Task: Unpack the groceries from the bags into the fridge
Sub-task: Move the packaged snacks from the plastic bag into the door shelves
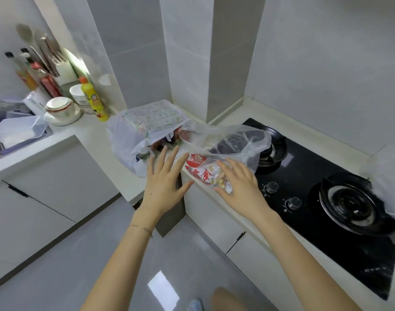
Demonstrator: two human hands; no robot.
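Note:
Two thin plastic bags sit on the corner of the white counter. The left bag holds a white printed carton and dark packets. The right, clear bag lies partly over the hob and holds a red-and-white food packet. My left hand hovers in front of the left bag, fingers spread and straight, holding nothing. With straight fingers, my right hand lies against the clear bag over the red packet. The fridge is out of view.
A black two-burner gas hob fills the counter at right. At back left stand a yellow bottle, stacked bowls, sauce bottles and a utensil holder. A sink with plastic sits at far left. Grey floor lies below.

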